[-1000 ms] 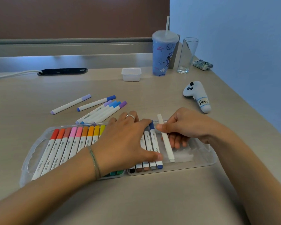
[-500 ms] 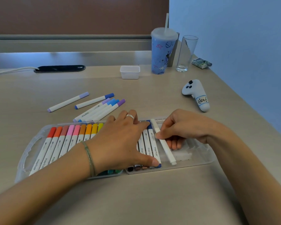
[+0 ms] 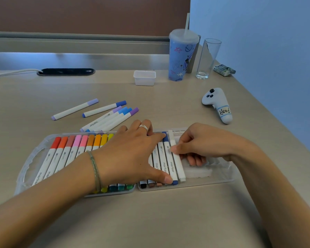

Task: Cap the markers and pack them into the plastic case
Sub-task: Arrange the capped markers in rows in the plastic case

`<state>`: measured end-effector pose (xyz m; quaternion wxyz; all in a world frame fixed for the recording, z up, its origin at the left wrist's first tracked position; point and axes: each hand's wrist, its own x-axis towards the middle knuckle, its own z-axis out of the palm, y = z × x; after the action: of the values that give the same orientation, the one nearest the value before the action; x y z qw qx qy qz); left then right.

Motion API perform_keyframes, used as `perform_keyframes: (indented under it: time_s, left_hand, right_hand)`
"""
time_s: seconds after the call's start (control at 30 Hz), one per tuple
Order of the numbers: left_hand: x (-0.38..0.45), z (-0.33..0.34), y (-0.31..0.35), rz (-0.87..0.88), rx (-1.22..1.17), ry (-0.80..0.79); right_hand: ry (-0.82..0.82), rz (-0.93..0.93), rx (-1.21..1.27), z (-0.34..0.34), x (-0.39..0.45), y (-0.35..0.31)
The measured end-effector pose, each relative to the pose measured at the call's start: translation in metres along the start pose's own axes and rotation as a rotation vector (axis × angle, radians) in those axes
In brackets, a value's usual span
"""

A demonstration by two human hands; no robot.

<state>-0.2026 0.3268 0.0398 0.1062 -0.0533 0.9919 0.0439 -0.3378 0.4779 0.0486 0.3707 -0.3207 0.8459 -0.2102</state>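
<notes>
A clear plastic case [image 3: 222,173] lies open near the table's front edge, holding a row of capped markers [image 3: 73,151] from red through yellow to brown and blue. My left hand [image 3: 132,154] lies flat across the middle of the row, thumb at the markers' near ends. My right hand [image 3: 200,142] pinches an all-white marker [image 3: 177,163] lying in the case right beside the dark-blue one. Several loose blue and purple capped markers [image 3: 104,115] lie on the table behind the case.
At the back stand a small white tub [image 3: 144,78], a blue lidded cup with a straw [image 3: 181,56] and an empty glass [image 3: 208,58]. A white controller [image 3: 219,104] lies at the right, near the table's edge. A cable slot [image 3: 65,71] sits at the back left.
The white marker has swung from a slant to lie straight against the dark-blue marker, lowered into the case by my right hand. My left hand has stayed on the row.
</notes>
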Motion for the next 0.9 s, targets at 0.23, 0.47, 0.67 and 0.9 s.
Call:
perform_keyframes:
  time_s: [0.23,0.47,0.67,0.9]
  left_hand:
    - [0.000,0.001,0.001,0.000,0.001,0.017]
    - [0.000,0.001,0.000,-0.003,0.004,0.016]
    - [0.000,0.001,0.000,-0.006,0.013,0.016]
    - [-0.001,0.000,0.000,0.002,0.015,0.024]
  right_hand:
    - [0.022,0.018,-0.022,0.004,0.001,-0.002]
    - [0.110,-0.001,-0.092,0.008,0.002,-0.008]
    - [0.102,0.027,-0.072,0.009,0.000,-0.007]
    - [0.063,0.009,-0.002,0.006,0.001,-0.007]
